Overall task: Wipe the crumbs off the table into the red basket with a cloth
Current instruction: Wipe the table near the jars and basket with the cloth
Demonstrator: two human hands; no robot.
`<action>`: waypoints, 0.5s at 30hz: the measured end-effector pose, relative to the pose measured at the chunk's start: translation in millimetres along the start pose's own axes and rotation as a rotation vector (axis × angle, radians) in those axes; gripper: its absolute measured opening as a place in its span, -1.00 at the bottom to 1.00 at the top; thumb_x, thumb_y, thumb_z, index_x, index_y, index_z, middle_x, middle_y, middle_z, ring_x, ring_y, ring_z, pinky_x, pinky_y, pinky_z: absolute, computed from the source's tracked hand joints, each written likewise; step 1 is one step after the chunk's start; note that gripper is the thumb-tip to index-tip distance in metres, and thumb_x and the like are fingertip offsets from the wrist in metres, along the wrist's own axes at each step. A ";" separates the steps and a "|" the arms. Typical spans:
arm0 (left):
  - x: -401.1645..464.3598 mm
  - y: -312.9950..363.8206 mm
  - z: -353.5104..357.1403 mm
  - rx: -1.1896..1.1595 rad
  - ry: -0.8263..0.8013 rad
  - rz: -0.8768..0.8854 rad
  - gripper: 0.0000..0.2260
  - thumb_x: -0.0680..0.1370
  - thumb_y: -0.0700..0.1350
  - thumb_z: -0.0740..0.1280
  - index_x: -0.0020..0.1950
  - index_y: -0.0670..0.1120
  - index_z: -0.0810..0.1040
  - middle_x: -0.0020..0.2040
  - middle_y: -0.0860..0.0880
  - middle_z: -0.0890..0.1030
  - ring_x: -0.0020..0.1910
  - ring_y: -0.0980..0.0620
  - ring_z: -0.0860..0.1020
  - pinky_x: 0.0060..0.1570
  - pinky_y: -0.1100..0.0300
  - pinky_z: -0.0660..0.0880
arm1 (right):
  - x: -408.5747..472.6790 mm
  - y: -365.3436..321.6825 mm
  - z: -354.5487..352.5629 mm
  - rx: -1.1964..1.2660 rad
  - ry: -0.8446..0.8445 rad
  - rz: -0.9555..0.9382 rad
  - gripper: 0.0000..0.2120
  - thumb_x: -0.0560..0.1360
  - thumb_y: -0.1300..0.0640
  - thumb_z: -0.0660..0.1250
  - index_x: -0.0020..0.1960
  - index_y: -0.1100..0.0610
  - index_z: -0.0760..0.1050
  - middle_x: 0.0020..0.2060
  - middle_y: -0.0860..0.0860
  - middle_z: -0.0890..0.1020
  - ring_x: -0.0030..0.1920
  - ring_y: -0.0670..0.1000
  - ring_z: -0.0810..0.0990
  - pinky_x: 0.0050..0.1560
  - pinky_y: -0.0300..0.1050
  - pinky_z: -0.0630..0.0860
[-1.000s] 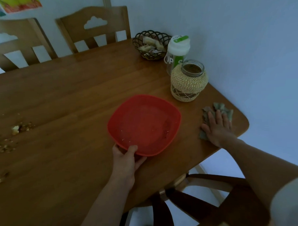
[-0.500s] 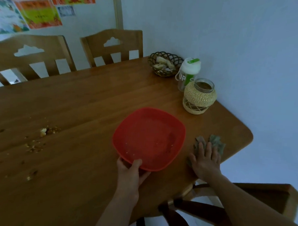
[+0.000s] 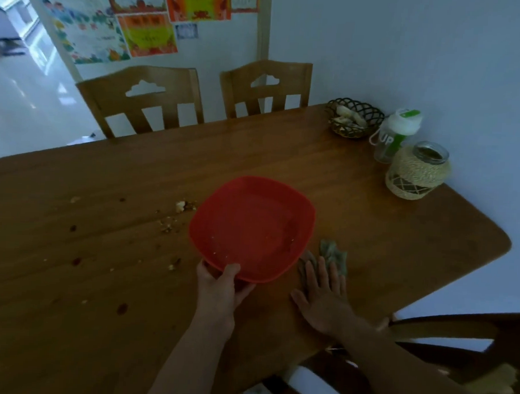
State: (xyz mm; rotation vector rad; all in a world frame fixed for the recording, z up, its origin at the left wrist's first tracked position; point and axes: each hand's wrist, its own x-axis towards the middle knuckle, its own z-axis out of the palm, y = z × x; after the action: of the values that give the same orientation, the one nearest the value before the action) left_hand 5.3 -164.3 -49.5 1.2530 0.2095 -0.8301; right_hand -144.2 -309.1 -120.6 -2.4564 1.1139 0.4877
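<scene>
A shallow red basket point(image 3: 251, 226) sits mid-table, and my left hand point(image 3: 222, 287) grips its near rim with the thumb on top. Just right of it lies a grey-green cloth point(image 3: 330, 253); my right hand point(image 3: 323, 295) rests flat on it with fingers spread, pressing it to the wooden table point(image 3: 370, 231). Crumbs point(image 3: 171, 222) are scattered left of the basket, the largest clump near its far left corner, with smaller bits and dark spots further left and nearer me.
A twine-wrapped glass jar point(image 3: 416, 171), a plastic bottle with a green-and-white lid point(image 3: 397, 134) and a dark wire basket point(image 3: 353, 119) stand at the far right by the wall. Two wooden chairs point(image 3: 143, 102) sit behind the table. A dark chair point(image 3: 454, 354) is at my right.
My right hand has slid the cloth leftward from the table's right corner to just beside the basket. The left hand keeps hold of the basket's rim. My view has shifted up and left.
</scene>
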 end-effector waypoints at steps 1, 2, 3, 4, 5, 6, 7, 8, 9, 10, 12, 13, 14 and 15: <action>1.1 7.8 -16.6 -0.008 0.009 0.014 -0.31 0.55 -0.24 0.39 0.57 0.16 0.18 0.38 0.00 0.35 0.06 0.02 0.50 -0.25 0.11 0.67 | 0.4 -14.0 2.7 -0.017 -0.021 -0.020 -0.26 0.53 -0.35 -0.18 0.52 -0.02 -0.39 0.50 0.03 -0.41 0.47 0.12 -0.47 0.45 0.14 -0.39; 1.9 13.2 -25.9 -0.014 0.012 0.025 -0.32 0.56 -0.24 0.39 0.57 0.16 0.18 0.39 0.00 0.35 0.08 0.02 0.50 -0.25 0.11 0.67 | 1.9 -20.6 2.2 -0.030 -0.035 -0.037 -0.27 0.53 -0.34 -0.18 0.52 -0.02 -0.40 0.49 0.03 -0.42 0.47 0.12 -0.48 0.46 0.14 -0.38; 1.9 20.7 -42.3 -0.022 0.017 0.035 -0.32 0.56 -0.24 0.39 0.57 0.16 0.18 0.40 -0.01 0.35 0.10 0.03 0.50 -0.26 0.12 0.67 | 2.4 -34.8 4.8 -0.040 -0.048 -0.058 -0.28 0.54 -0.33 -0.18 0.52 -0.02 -0.40 0.49 0.02 -0.42 0.46 0.11 -0.48 0.47 0.15 -0.38; 2.3 25.4 -51.4 -0.024 0.023 0.045 -0.32 0.56 -0.24 0.39 0.57 0.16 0.18 0.40 -0.01 0.36 0.12 0.02 0.50 -0.25 0.12 0.67 | 3.5 -43.4 3.6 -0.042 -0.060 -0.077 -0.29 0.55 -0.32 -0.18 0.52 -0.02 -0.40 0.49 0.02 -0.42 0.46 0.10 -0.49 0.47 0.14 -0.37; 2.8 30.2 -62.0 -0.027 0.028 0.053 -0.33 0.56 -0.24 0.39 0.57 0.16 0.18 0.41 -0.02 0.36 0.15 -0.01 0.50 -0.24 0.11 0.67 | 3.2 -54.7 4.2 -0.042 -0.072 -0.100 -0.30 0.56 -0.30 -0.17 0.52 -0.02 -0.39 0.49 0.02 -0.42 0.46 0.09 -0.49 0.47 0.13 -0.38; 3.1 35.2 -72.7 -0.026 0.037 0.061 -0.34 0.57 -0.24 0.38 0.56 0.14 0.19 0.42 -0.03 0.35 0.21 -0.05 0.50 -0.23 0.11 0.67 | 2.0 -67.8 5.4 -0.043 -0.082 -0.128 -0.32 0.57 -0.28 -0.16 0.53 -0.01 -0.37 0.50 0.01 -0.41 0.47 0.08 -0.48 0.47 0.12 -0.37; 3.2 39.8 -82.6 -0.031 0.043 0.068 -0.34 0.57 -0.24 0.38 0.56 0.13 0.19 0.43 -0.04 0.35 0.26 -0.08 0.48 -0.23 0.11 0.68 | 0.0 -80.5 7.8 -0.049 -0.091 -0.160 -0.34 0.59 -0.25 -0.16 0.53 -0.01 -0.36 0.50 0.01 -0.40 0.47 0.08 -0.47 0.47 0.11 -0.36; 3.5 43.5 -89.9 -0.034 0.053 0.074 -0.35 0.57 -0.25 0.38 0.56 0.12 0.19 0.43 -0.04 0.35 0.29 -0.10 0.47 -0.24 0.11 0.67 | -3.5 -90.6 9.3 -0.057 -0.102 -0.193 -0.36 0.60 -0.22 -0.15 0.53 -0.01 -0.34 0.51 0.01 -0.39 0.48 0.07 -0.46 0.48 0.10 -0.34; 4.6 46.4 -96.5 -0.039 0.061 0.077 -0.35 0.56 -0.26 0.37 0.56 0.11 0.20 0.43 -0.05 0.35 0.31 -0.11 0.46 -0.24 0.11 0.67 | -7.3 -99.3 11.7 -0.069 -0.118 -0.227 -0.38 0.61 -0.20 -0.15 0.54 -0.01 -0.33 0.51 0.00 -0.38 0.49 0.06 -0.44 0.48 0.09 -0.31; 4.3 48.9 -102.9 -0.047 0.069 0.077 -0.36 0.56 -0.26 0.37 0.55 0.10 0.21 0.43 -0.05 0.36 0.32 -0.12 0.46 -0.25 0.11 0.67 | -13.1 -106.8 15.4 -0.092 -0.140 -0.255 -0.39 0.62 -0.17 -0.15 0.54 -0.01 -0.32 0.51 -0.01 -0.37 0.49 0.06 -0.43 0.49 0.08 -0.29; 5.4 50.2 -106.4 -0.077 0.075 0.070 -0.39 0.57 -0.28 0.35 0.53 0.07 0.23 0.42 -0.05 0.36 0.32 -0.12 0.45 -0.27 0.11 0.67 | -22.2 -114.0 21.6 -0.167 -0.175 -0.308 -0.40 0.63 -0.13 -0.11 0.55 0.00 -0.30 0.52 -0.01 -0.35 0.51 0.07 -0.40 0.52 0.09 -0.23; 4.5 49.7 -105.3 -0.086 0.077 0.063 -0.40 0.57 -0.29 0.35 0.53 0.06 0.23 0.41 -0.05 0.36 0.32 -0.12 0.45 -0.27 0.10 0.67 | -26.5 -115.6 25.0 -0.209 -0.188 -0.331 -0.39 0.63 -0.11 -0.08 0.55 0.00 -0.31 0.53 0.01 -0.34 0.51 0.09 -0.39 0.53 0.12 -0.21; 4.7 49.2 -102.0 -0.093 0.074 0.059 -0.41 0.57 -0.29 0.34 0.53 0.04 0.23 0.40 -0.06 0.36 0.30 -0.12 0.45 -0.26 0.10 0.68 | -29.0 -116.5 27.5 -0.238 -0.195 -0.350 -0.38 0.63 -0.10 -0.06 0.55 0.01 -0.31 0.53 0.02 -0.34 0.52 0.11 -0.38 0.53 0.14 -0.20; 4.3 47.5 -98.9 -0.098 0.069 0.044 -0.40 0.57 -0.30 0.34 0.54 0.03 0.23 0.40 -0.06 0.36 0.29 -0.12 0.45 -0.26 0.09 0.68 | -33.0 -117.5 29.9 -0.260 -0.199 -0.361 -0.37 0.63 -0.09 -0.03 0.54 0.01 -0.32 0.53 0.03 -0.33 0.52 0.11 -0.37 0.53 0.15 -0.19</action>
State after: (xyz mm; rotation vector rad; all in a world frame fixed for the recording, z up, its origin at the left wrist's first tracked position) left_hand 68.0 -74.3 -49.5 1.1911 0.2744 -0.7308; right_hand -78.8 -202.8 -106.2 -2.6771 0.5381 0.7791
